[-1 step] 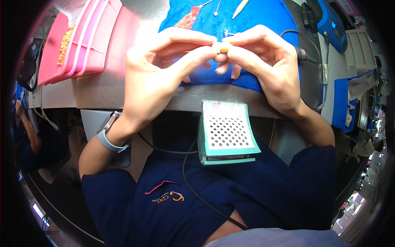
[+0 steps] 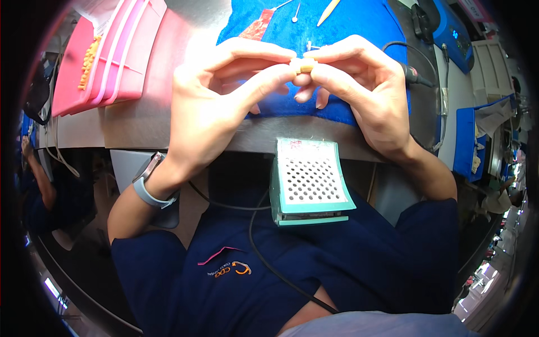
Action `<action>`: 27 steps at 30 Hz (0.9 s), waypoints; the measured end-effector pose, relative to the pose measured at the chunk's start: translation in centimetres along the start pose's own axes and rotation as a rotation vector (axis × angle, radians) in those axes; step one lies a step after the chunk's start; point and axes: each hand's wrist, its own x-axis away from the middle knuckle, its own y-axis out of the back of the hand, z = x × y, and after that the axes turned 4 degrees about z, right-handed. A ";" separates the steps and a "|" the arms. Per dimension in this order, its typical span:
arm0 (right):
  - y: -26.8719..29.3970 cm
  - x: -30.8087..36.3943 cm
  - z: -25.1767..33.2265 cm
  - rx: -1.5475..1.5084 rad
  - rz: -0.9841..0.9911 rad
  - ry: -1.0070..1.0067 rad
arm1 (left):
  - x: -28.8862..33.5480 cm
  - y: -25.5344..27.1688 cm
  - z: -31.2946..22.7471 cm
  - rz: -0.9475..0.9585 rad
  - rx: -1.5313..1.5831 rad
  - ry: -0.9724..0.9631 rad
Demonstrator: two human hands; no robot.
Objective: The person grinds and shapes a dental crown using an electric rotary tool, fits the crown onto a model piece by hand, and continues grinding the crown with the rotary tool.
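Above the blue cloth (image 2: 331, 105), both of my hands meet at a small pale-yellow block-like piece (image 2: 306, 65). My left hand (image 2: 216, 92) pinches its left end between thumb and forefinger. From the other side, the thumb and forefinger of my right hand (image 2: 365, 84) close on it too. The fingertips cover much of the piece, so its exact kind is unclear. Just beyond the right fingertips, a small metal-shanked bit (image 2: 310, 46) lies on the cloth. Farther off are a round-headed pin-like tool (image 2: 295, 18), a yellow pointed stick (image 2: 328, 12) and a red foil-like strip (image 2: 257, 26).
Pink trays (image 2: 132, 56) with small orange pieces stand at the left. A green box with a perforated white top (image 2: 313, 177) juts from the table edge toward me. A corded handpiece (image 2: 416, 74) and a blue control unit (image 2: 452, 36) are at the right.
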 end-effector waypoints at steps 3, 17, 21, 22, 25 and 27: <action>0.1 -0.1 -0.2 0.038 0.017 0.050 | 0.0 -0.1 -0.1 -0.005 -0.023 0.035; 0.1 -0.1 0.0 0.164 -0.014 0.060 | 0.2 0.0 -0.3 0.017 -0.028 0.036; 0.1 0.0 -0.2 0.182 0.000 0.091 | 0.3 0.0 -0.1 0.001 -0.033 0.009; 0.1 0.0 -0.1 0.142 0.001 0.059 | 0.3 0.0 0.0 -0.002 -0.034 -0.003; 0.3 0.0 -0.2 0.096 0.005 0.013 | 0.2 0.1 -0.1 0.005 -0.036 -0.011; 0.3 0.0 -0.4 0.090 0.006 -0.002 | 0.2 0.1 0.0 0.016 -0.036 -0.005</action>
